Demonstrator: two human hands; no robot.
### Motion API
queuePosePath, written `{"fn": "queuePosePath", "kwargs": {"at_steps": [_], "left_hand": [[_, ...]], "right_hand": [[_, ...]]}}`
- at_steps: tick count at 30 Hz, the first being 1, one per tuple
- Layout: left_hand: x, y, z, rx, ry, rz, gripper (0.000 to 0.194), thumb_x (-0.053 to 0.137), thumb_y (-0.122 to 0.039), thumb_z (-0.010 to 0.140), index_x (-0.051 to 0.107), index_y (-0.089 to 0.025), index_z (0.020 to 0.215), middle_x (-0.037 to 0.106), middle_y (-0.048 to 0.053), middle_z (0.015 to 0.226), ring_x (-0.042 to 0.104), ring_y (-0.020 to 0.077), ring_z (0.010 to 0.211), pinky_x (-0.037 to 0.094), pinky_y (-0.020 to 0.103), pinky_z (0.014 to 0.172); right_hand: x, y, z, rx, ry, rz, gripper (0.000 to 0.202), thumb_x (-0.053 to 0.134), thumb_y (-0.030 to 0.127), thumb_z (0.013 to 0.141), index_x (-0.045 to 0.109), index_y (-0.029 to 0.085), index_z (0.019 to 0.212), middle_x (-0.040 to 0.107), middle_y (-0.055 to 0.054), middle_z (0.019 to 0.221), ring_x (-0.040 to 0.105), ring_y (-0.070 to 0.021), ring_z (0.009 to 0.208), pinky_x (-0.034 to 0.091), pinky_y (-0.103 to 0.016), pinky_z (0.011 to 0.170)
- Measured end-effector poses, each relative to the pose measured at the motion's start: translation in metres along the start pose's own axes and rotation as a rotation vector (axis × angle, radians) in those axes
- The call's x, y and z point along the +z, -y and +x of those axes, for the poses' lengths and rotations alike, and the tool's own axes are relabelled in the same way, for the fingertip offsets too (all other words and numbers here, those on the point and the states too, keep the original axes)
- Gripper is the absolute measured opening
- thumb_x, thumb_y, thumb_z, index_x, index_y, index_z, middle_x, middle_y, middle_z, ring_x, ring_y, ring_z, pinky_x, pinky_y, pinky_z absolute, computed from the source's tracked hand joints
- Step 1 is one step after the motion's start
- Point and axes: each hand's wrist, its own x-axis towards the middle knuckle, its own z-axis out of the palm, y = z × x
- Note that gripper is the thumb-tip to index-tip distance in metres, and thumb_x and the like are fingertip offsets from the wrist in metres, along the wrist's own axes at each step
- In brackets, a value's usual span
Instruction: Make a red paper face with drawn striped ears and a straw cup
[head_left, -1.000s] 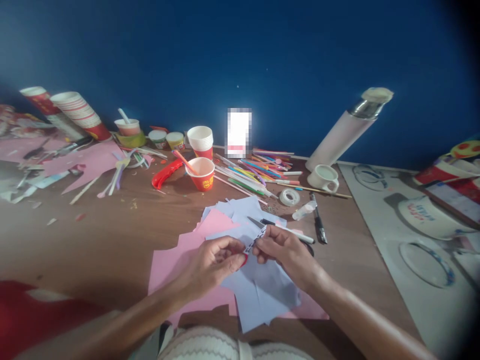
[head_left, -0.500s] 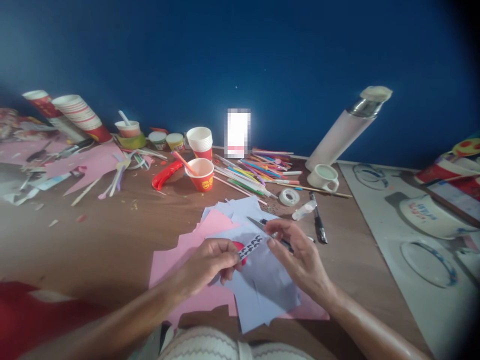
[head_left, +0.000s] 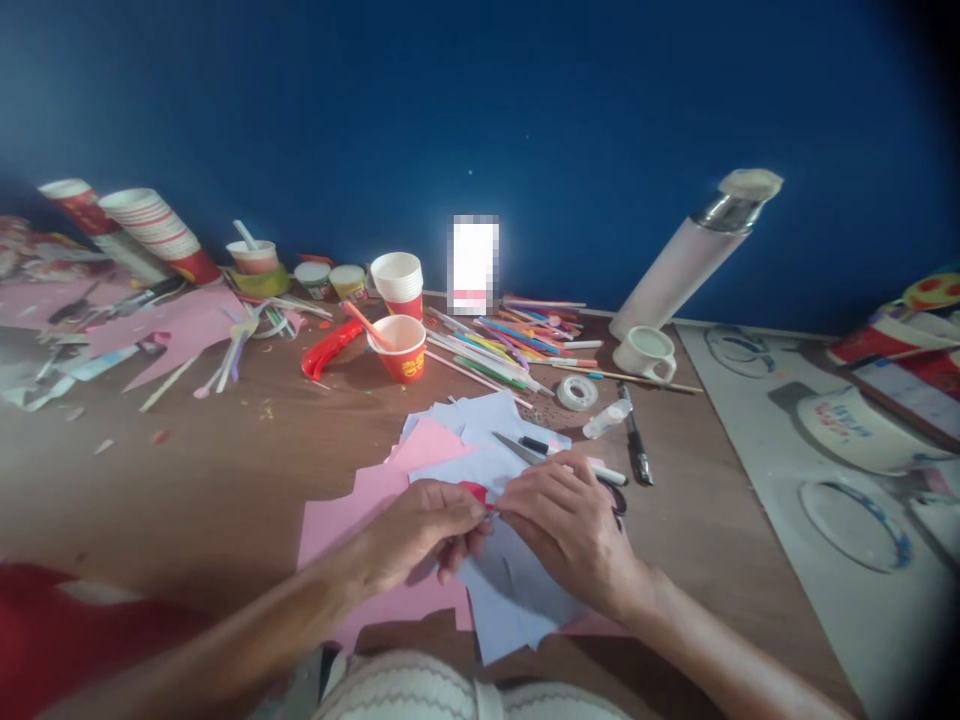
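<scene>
My left hand (head_left: 427, 525) is closed in a pinch on a small white strip with rows of black curled marks. Only a sliver of the strip (head_left: 492, 514) shows now; fingers cover the rest. My right hand (head_left: 566, 525) meets it from the other side, its fingers bent together at the strip's end. A red piece (head_left: 474, 491) peeks out just behind the left fingertips. Beneath both hands lie pale blue paper sheets (head_left: 495, 620) on top of pink paper (head_left: 330, 530). Scissors (head_left: 517, 447) and a white marker with a black cap (head_left: 536, 446) lie partly behind the right hand.
A tape roll (head_left: 577, 393), a small clear bottle (head_left: 606, 420) and a black pen (head_left: 636, 435) lie to the right. Farther back are a red paper cup (head_left: 401, 355), loose coloured sticks (head_left: 517, 345), a mug (head_left: 646, 352) and a leaning thermos (head_left: 686, 265).
My right hand has moved left and turned palm-down, its fingers closing at the strip and covering it. More of the scissors and marker shows. My left hand has stayed nearly in place.
</scene>
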Motion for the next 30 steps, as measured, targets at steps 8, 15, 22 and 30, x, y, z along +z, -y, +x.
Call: {"fn": "queuePosePath", "kwargs": {"at_steps": [8, 15, 22, 30], "left_hand": [[-0.014, 0.005, -0.018, 0.272, -0.335, 0.743, 0.026, 0.046, -0.035, 0.09, 0.064, -0.018, 0.08, 0.061, 0.0, 0.069, 0.053, 0.0123, 0.062, 0.041, 0.021, 0.056], [-0.011, 0.019, -0.015, 0.526, -0.3, 1.129, 0.019, 0.044, -0.019, 0.091, 0.063, -0.02, 0.09, 0.062, 0.004, 0.084, 0.056, 0.0158, 0.077, 0.044, 0.024, 0.071], [-0.012, 0.031, -0.011, 0.694, -0.248, 1.292, 0.02, 0.044, -0.02, 0.093, 0.064, -0.019, 0.098, 0.058, 0.006, 0.09, 0.052, 0.0177, 0.084, 0.045, 0.029, 0.073], [-0.013, 0.037, -0.005, 0.747, -0.266, 1.385, 0.021, 0.043, -0.021, 0.094, 0.064, -0.02, 0.097, 0.055, 0.006, 0.09, 0.051, 0.0164, 0.079, 0.046, 0.028, 0.068]], "right_hand": [[0.003, 0.0, -0.002, 0.49, 0.351, 0.21, 0.018, 0.049, 0.017, 0.089, 0.065, 0.022, 0.083, 0.068, 0.003, 0.07, 0.061, -0.0134, 0.065, 0.037, -0.023, 0.06], [0.008, 0.007, -0.006, 0.621, 0.388, 0.14, 0.009, 0.058, 0.019, 0.081, 0.061, 0.023, 0.088, 0.064, 0.006, 0.061, 0.059, -0.0135, 0.056, 0.033, -0.022, 0.053], [0.017, 0.007, -0.008, 0.674, 0.432, 0.186, 0.008, 0.055, 0.017, 0.08, 0.053, 0.022, 0.085, 0.065, 0.004, 0.065, 0.06, -0.0145, 0.06, 0.035, -0.023, 0.057], [0.02, 0.007, -0.007, 0.673, 0.461, 0.139, 0.007, 0.052, 0.017, 0.079, 0.054, 0.022, 0.084, 0.063, 0.003, 0.062, 0.059, -0.0154, 0.057, 0.034, -0.024, 0.055]]}}
